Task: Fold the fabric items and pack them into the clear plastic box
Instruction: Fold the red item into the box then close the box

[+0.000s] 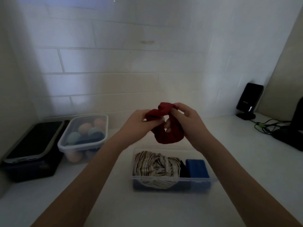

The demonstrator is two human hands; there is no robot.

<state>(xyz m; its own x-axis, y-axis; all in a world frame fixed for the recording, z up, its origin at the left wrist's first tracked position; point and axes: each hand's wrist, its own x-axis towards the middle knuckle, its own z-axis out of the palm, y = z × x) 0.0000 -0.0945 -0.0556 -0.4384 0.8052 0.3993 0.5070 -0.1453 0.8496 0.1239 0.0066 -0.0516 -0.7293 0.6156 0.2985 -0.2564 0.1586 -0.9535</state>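
Observation:
A red cloth (170, 135) hangs bunched in the air above the far side of the clear plastic box (172, 182). My left hand (139, 120) pinches its left upper edge, and my right hand (185, 117) grips its upper right part, thumb tucked into a fold. The box sits on the white counter in front of me. Inside it lie a striped cloth (155, 164) on the left, a dark cloth (183, 171) in the middle and a blue folded cloth (196, 167) on the right.
A lidded clear container (83, 133) with pastel balls stands at the left. Beside it is a black box (32, 151) with a dark lid. A black stand device (249, 100), cables (268, 125) and a dark object (293, 138) occupy the right. A tiled wall is behind.

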